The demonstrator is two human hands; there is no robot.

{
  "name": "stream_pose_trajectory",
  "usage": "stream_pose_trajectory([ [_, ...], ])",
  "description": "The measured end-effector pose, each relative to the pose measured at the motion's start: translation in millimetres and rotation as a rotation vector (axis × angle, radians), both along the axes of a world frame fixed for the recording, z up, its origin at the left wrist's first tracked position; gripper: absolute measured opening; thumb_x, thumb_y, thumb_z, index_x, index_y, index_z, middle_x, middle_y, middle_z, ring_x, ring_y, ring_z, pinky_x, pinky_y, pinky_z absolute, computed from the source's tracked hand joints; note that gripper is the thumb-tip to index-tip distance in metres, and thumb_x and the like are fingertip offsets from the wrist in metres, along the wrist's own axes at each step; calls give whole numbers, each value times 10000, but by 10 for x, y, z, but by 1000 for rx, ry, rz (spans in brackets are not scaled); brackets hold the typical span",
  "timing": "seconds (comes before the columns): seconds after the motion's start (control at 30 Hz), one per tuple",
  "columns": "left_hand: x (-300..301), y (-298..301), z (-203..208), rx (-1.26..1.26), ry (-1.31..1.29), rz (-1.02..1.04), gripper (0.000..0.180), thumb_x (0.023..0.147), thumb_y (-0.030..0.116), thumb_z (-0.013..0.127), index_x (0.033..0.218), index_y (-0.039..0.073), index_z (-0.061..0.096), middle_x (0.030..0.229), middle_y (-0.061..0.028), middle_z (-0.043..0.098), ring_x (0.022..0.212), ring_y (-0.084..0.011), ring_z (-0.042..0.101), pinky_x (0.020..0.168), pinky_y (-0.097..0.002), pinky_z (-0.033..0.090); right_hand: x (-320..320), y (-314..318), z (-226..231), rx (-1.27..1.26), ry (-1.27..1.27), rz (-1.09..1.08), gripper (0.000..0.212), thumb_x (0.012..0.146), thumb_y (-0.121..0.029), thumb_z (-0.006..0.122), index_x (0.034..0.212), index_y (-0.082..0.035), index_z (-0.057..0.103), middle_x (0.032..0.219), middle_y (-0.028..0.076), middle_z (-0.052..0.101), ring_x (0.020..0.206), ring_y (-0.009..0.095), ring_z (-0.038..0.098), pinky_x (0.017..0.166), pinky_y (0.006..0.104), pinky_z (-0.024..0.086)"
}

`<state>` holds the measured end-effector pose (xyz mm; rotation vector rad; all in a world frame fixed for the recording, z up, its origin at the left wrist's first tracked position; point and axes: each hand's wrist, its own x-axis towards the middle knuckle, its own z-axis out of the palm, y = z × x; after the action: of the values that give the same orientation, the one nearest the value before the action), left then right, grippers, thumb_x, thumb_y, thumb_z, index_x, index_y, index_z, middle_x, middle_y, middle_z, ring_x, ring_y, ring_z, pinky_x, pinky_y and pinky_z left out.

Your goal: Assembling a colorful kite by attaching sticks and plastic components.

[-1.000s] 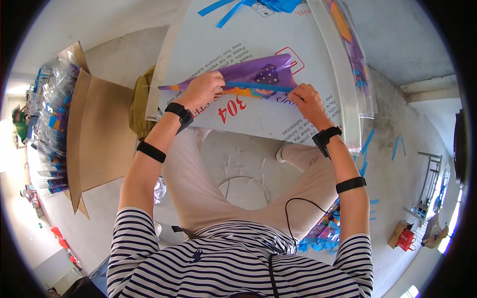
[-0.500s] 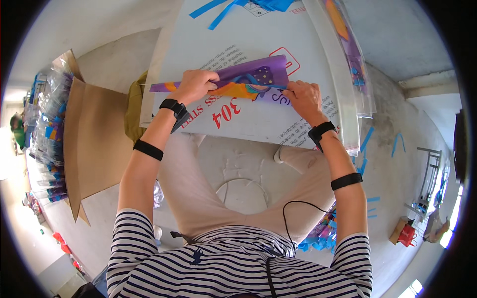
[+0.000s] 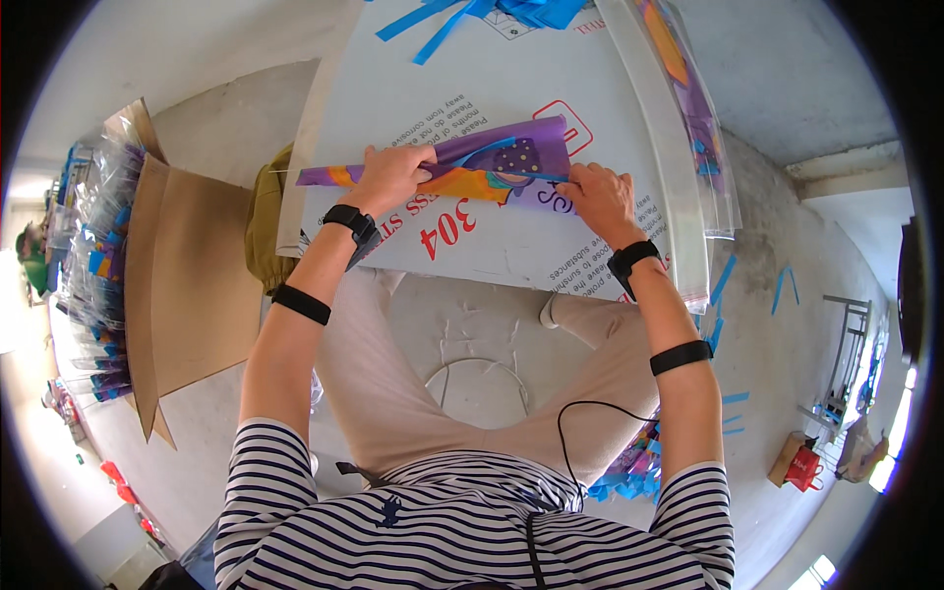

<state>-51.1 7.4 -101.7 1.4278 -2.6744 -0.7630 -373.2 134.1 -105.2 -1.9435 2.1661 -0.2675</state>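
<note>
A folded purple kite (image 3: 536, 146) with orange and blue print lies across the tabletop before me, a thin rod jutting from its narrow left end. My left hand (image 3: 391, 179) is closed around its middle, with thumb and fingers pressed on the folds. At the lower right corner, my right hand (image 3: 602, 202) pinches the edge between bent fingers. Between my hands the cloth is pulled fairly straight, and its upper layer stands up a little at the right. Part of the print is hidden under my left fingers.
The tabletop (image 3: 393, 84) is covered with printed white film. Blue strips (image 3: 551, 12) lie at its far edge, clear bags with folded kites (image 3: 700, 128) along its right. Left stand a cardboard box (image 3: 197, 265) and many bagged kites (image 3: 98, 261). More blue strips (image 3: 726, 280) are on the floor.
My hands and the kite sit slightly lower in the picture than before. The grip of both hands on the cloth looks much the same.
</note>
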Motion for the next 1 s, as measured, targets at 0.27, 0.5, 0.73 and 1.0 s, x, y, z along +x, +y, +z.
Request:
stream_pose_trajectory([
  [0.27,-23,57,-20,-55,-8,3,153,938,108,608,1073,139,671,1105,-67,709,1099,-322,646,1056,-764,235,58,-9,44,11,141,11,249,896,-385,691,1026,-173,716,927,58,647,952,276,636,847,456,388],
  [0.5,-11,166,-60,-174,47,28,141,938,75,619,1051,147,665,1027,-38,676,1057,-302,642,1074,-757,243,256,-134,41,-330,68,247,292,830,-302,755,1052,-120,705,1050,55,621,1102,260,554,907,454,420],
  [0.73,-2,229,-98,-231,116,19,109,935,88,623,1001,167,655,1004,-12,655,1074,-274,631,1051,-810,227,1049,-535,21,-303,-169,424,440,777,-242,775,1200,-152,692,1197,27,642,1195,273,525,979,459,402],
  [1.0,31,223,-89,-212,137,33,94,949,118,617,1009,178,657,993,-1,651,1067,-263,633,1053,-803,225,1024,-578,-45,-161,-152,353,207,804,-327,755,939,-171,727,1016,2,657,1075,269,535,915,463,374],
])
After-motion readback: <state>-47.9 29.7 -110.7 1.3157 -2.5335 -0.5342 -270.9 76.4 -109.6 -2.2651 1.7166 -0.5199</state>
